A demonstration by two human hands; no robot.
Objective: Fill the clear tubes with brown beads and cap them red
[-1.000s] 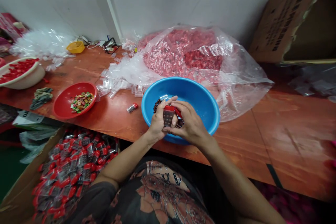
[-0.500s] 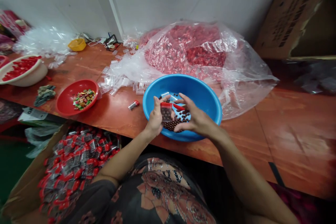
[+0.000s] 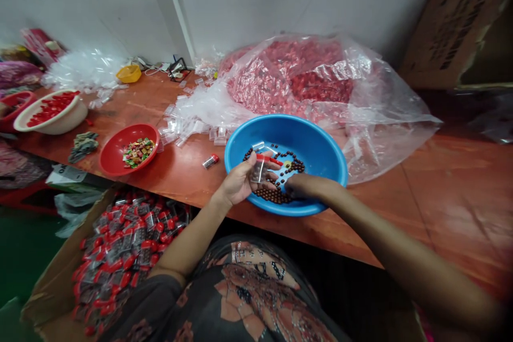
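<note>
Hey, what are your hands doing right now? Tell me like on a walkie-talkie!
Left hand holding small clear box over blue bowl. Right hand down in the brown beads. Nothing blocking either hand.

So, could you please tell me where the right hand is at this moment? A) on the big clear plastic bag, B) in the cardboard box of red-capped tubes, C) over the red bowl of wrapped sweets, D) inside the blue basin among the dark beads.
D: the right hand reaches into the blue basin, at the dark beads.
</note>
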